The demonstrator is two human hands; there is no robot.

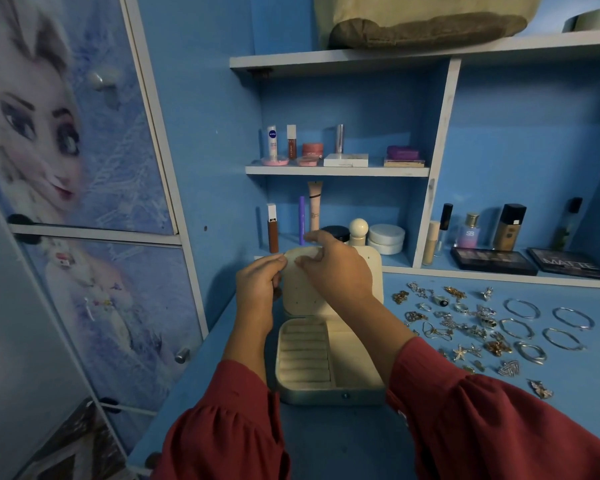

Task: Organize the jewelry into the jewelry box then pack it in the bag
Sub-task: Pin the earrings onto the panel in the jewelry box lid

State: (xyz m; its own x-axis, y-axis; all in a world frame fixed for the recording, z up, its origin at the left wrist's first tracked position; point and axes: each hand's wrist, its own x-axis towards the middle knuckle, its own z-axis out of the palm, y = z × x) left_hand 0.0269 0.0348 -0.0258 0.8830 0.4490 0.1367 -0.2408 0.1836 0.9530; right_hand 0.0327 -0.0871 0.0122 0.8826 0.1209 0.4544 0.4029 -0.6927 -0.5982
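A cream jewelry box (302, 388) stands open on the blue desk, its lid upright with a perforated earring panel (300, 289) inside. My left hand (257, 289) grips the panel's left edge. My right hand (333, 265) pinches the panel's top near the middle. The box's ring rolls (303, 355) hold nothing I can see. Jewelry (465, 320) lies spread on the desk to the right: rings, chains, brooches and several silver bangles (548, 323). A beige bag (423, 19) sits on the top shelf.
Cosmetics fill the shelves behind the box: tubes (314, 206), jars (387, 237), bottles (508, 226) and dark eyeshadow palettes (492, 259). A cupboard door with a printed cartoon figure (66, 168) stands at the left. The desk's front edge is near my sleeves.
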